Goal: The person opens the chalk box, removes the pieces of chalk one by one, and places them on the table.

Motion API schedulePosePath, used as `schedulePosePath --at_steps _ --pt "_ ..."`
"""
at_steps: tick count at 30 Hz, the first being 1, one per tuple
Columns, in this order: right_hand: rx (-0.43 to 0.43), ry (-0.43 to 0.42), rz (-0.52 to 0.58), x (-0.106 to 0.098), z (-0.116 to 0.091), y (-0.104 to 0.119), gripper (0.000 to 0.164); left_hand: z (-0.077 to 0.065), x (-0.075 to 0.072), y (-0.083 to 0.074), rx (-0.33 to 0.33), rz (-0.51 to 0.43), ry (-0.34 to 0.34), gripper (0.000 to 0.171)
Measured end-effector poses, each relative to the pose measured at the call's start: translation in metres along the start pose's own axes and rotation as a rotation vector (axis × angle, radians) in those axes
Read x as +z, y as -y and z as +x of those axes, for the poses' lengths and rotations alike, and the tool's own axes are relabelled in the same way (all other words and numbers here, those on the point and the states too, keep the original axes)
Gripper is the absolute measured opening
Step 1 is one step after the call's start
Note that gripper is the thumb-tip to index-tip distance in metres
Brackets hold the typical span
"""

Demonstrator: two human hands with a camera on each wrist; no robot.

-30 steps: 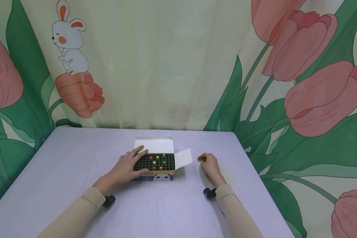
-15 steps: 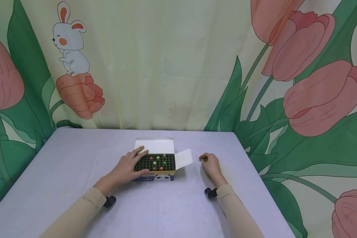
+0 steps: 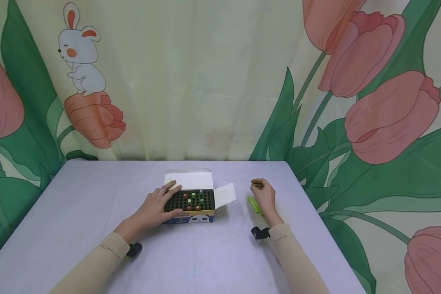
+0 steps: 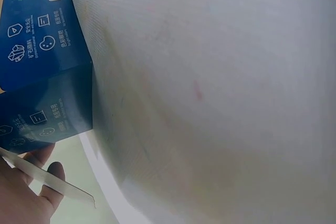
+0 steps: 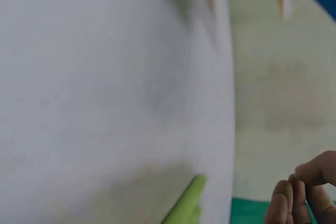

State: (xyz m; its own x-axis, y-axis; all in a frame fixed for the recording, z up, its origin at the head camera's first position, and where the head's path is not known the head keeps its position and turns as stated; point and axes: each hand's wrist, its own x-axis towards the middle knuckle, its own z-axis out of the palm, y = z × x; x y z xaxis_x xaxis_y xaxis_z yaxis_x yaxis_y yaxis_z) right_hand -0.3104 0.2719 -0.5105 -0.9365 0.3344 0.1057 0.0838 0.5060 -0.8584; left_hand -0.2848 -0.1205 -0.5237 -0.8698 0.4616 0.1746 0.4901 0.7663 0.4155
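A blue and yellow chalk box (image 3: pixel 194 216) stands with its lid raised in the head view. Inside, a black grid (image 3: pixel 176 203) holds several coloured chalk sticks among many vacant holes. My left hand (image 3: pixel 155 208) spans the box's left end, thumb on the front edge and fingers over the back corner; the left wrist view shows fingertips beside a pale flap (image 4: pixel 50 178). To the right of the box, light green chalk sticks (image 3: pixel 254 205) lie side by side on the table. Just above them is my right hand (image 3: pixel 265 196), its fingers loosely curled, with nothing visible between them.
The box's white lid (image 3: pixel 189 179) leans back, and a white side flap (image 3: pixel 224 194) sticks out towards the right hand. A pale cloth covers the table (image 3: pixel 191 257). Behind it hangs a curtain (image 3: pixel 191 81) printed with tulips and a rabbit.
My right hand has let go of the green chalk sticks and risen slightly up and right, leaving them on the table. My left hand has stayed on the box.
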Motion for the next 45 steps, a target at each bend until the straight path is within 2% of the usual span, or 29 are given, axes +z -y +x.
schedulePosePath --at_steps 5,9,14,19,25,32,35,39,45 --pt "-0.058 -0.031 0.150 0.001 -0.003 0.031 0.025 0.001 0.001 0.000 0.013 -0.009 -0.001 0.087" --pt "-0.101 -0.005 0.228 0.005 -0.010 0.058 0.024 0.003 0.004 0.000 0.024 -0.012 0.005 0.087" --pt "-0.171 0.087 0.205 0.019 -0.023 0.086 0.022 0.001 0.005 0.001 0.015 -0.007 -0.001 0.087" --pt "-0.227 0.189 0.054 0.038 -0.040 0.103 0.019 0.000 0.004 0.001 0.018 -0.009 0.005 0.087" --pt "-0.322 0.333 -0.151 0.053 -0.057 0.109 0.023 -0.001 0.003 0.000 0.017 -0.011 0.006 0.087" --pt "-0.526 0.447 -0.553 0.061 -0.069 0.106 0.026 0.000 0.008 0.000 0.018 -0.015 0.019 0.085" --pt "-0.555 0.524 -0.682 0.064 -0.069 0.106 0.018 0.000 0.008 0.000 0.014 -0.016 0.022 0.086" --pt "-0.550 0.600 -0.744 0.068 -0.068 0.108 0.009 0.000 0.005 0.002 0.015 -0.018 0.012 0.087" --pt "-0.637 0.616 -0.745 0.074 -0.068 0.109 0.018 0.000 -0.002 0.003 0.018 -0.008 -0.006 0.087"
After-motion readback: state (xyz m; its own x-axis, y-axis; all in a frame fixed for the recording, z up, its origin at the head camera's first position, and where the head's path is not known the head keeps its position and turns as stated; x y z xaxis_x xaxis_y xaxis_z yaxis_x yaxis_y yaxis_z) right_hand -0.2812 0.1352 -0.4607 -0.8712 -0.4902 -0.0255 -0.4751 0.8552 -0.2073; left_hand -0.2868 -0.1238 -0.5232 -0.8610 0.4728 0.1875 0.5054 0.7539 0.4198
